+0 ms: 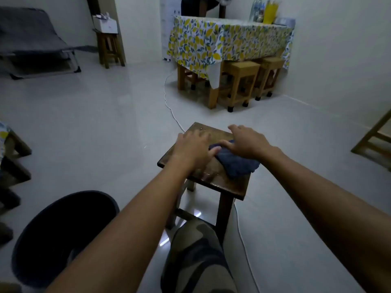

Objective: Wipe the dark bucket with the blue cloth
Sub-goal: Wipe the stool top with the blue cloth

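The blue cloth [237, 163] lies bunched on the wooden stool [230, 187]. Both hands are flat and open: the right hand [246, 143] rests on the cloth, the left hand [193, 150] touches its edge. Neither grips it. I think the wiping has not started; next, grab the cloth. The dark bucket [57, 233] sits near left, and looks empty.

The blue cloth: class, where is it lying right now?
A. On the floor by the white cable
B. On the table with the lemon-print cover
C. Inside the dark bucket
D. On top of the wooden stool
D: the blue cloth lies on the wooden stool, with the right hand on it and the left hand beside it, apart from the dark bucket.
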`<state>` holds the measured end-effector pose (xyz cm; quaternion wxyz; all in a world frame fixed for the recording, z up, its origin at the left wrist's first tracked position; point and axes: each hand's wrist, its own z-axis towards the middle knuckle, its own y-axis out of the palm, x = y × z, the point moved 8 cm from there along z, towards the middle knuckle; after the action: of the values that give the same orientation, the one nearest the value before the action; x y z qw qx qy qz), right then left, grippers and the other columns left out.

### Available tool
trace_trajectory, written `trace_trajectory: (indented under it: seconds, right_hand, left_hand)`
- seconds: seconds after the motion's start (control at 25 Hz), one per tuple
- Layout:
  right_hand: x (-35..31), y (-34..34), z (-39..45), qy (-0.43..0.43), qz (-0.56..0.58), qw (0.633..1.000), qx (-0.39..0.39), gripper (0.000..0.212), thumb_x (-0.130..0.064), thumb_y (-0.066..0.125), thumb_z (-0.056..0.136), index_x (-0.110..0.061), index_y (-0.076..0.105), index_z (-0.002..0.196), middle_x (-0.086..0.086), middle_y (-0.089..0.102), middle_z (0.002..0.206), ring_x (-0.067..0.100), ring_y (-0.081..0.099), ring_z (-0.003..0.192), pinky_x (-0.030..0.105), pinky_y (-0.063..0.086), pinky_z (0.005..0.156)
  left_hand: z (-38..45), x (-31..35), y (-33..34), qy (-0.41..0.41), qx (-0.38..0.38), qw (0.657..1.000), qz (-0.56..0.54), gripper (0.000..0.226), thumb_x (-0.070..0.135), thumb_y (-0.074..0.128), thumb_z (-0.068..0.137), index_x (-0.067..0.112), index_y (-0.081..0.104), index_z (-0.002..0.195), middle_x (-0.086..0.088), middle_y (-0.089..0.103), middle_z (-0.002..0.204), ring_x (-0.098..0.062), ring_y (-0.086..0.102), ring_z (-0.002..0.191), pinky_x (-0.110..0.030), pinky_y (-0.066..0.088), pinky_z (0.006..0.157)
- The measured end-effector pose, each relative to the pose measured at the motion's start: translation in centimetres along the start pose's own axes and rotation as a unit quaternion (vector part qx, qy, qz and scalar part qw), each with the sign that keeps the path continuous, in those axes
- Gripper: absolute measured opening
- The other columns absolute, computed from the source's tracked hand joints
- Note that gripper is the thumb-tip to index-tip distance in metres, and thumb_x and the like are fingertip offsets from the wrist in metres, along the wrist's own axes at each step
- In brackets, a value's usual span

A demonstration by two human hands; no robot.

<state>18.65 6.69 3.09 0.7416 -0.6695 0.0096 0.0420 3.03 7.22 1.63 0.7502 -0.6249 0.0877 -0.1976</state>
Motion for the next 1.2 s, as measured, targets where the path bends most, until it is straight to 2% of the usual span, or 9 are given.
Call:
trace_trajectory:
  seconds: [0.16,0.32,0.44,0.52,0.68,0.8,0.88,1.04,1.2]
  right_hand:
    - [5.2,2.6,-2.2,0.082,0.011,0.994,-0.073,0.063,-0.053,0.066,0.092,-0.009,0.053,0.134,0.019,0.062,0.128,0.030,0.061,0.106,0.041,0.053,0.088]
    - [6.6,3.9,-2.4,0.137,0.098,0.983,-0.078,0.048,-0.052,0.080,0.083,-0.010,0.062,0.098,0.014,0.072,0.099,0.021,0.063,0.077,0.029,0.049,0.064]
    - [7.7,4.4,-3.0,0.240,0.231,0.936,-0.114,0.046,-0.040,0.089,0.077,-0.003,0.063,0.088,0.014,0.069,0.080,0.021,0.066,0.067,0.026,0.055,0.056]
    - [7.2,4.8,-3.5,0.265,0.295,0.905,-0.152,0.033,-0.024,0.086,0.082,-0.001,0.063,0.084,0.012,0.064,0.072,0.017,0.058,0.059,0.021,0.046,0.044]
    - [5.2,4.6,-3.0,0.248,0.402,0.875,-0.108,0.019,-0.014,0.075,0.081,-0.006,0.065,0.095,0.017,0.070,0.098,0.028,0.069,0.086,0.032,0.056,0.068]
    - [3.5,3.9,-2.7,0.262,0.530,0.806,-0.041,0.019,-0.012,0.064,0.077,-0.007,0.064,0.096,0.023,0.070,0.105,0.040,0.072,0.096,0.051,0.061,0.089]
    - [1.8,3.8,-2.5,0.262,0.591,0.762,-0.032,0.011,-0.008,0.057,0.086,-0.004,0.061,0.095,0.025,0.068,0.094,0.041,0.072,0.088,0.053,0.061,0.085]
    - [-0.7,4.3,-2.3,0.267,0.617,0.739,-0.042,0.013,-0.008,0.050,0.099,-0.008,0.055,0.087,0.012,0.059,0.079,0.025,0.063,0.070,0.040,0.057,0.066]
    - [-5.6,3.9,-1.4,0.229,0.672,0.701,-0.061,0.018,-0.006,0.052,0.098,-0.012,0.054,0.081,0.006,0.056,0.080,0.019,0.056,0.065,0.033,0.052,0.058]
  left_hand:
    - [-1.0,5.3,4.4,0.087,-0.094,0.992,0.007,0.061,0.062,0.037,0.098,0.029,0.038,0.149,-0.012,0.043,0.152,-0.032,0.041,0.137,-0.053,0.028,0.110]
    - [-1.1,5.8,5.9,0.081,-0.104,0.991,0.007,0.056,0.060,0.039,0.098,0.028,0.046,0.144,-0.014,0.044,0.150,-0.034,0.041,0.137,-0.054,0.027,0.110]
    - [-1.2,5.8,6.0,0.081,-0.111,0.990,0.009,0.057,0.061,0.040,0.097,0.028,0.046,0.143,-0.014,0.045,0.150,-0.034,0.042,0.136,-0.055,0.028,0.111]
    - [-1.3,5.6,5.9,0.083,-0.114,0.990,0.005,0.057,0.062,0.039,0.097,0.028,0.046,0.143,-0.014,0.045,0.150,-0.034,0.043,0.136,-0.056,0.027,0.111]
    - [-1.9,5.2,6.0,0.077,-0.112,0.991,-0.011,0.055,0.061,0.039,0.097,0.028,0.047,0.140,-0.013,0.045,0.148,-0.034,0.043,0.134,-0.056,0.026,0.110]
    - [-2.3,4.8,5.9,0.074,-0.115,0.990,-0.032,0.055,0.062,0.040,0.097,0.029,0.046,0.141,-0.010,0.046,0.147,-0.032,0.044,0.133,-0.057,0.027,0.108]
    - [-2.6,4.1,5.8,0.071,-0.115,0.990,-0.039,0.057,0.062,0.039,0.097,0.029,0.043,0.144,-0.009,0.045,0.149,-0.030,0.044,0.134,-0.057,0.027,0.107]
    - [-4.3,1.2,4.9,0.053,-0.100,0.991,-0.065,0.056,0.057,0.038,0.100,0.027,0.041,0.147,-0.006,0.045,0.151,-0.029,0.044,0.136,-0.061,0.025,0.110]
    - [-7.0,-5.3,1.8,-0.007,0.003,0.993,-0.118,0.050,0.053,0.033,0.103,0.028,0.042,0.146,-0.001,0.046,0.151,-0.026,0.045,0.135,-0.055,0.033,0.106]
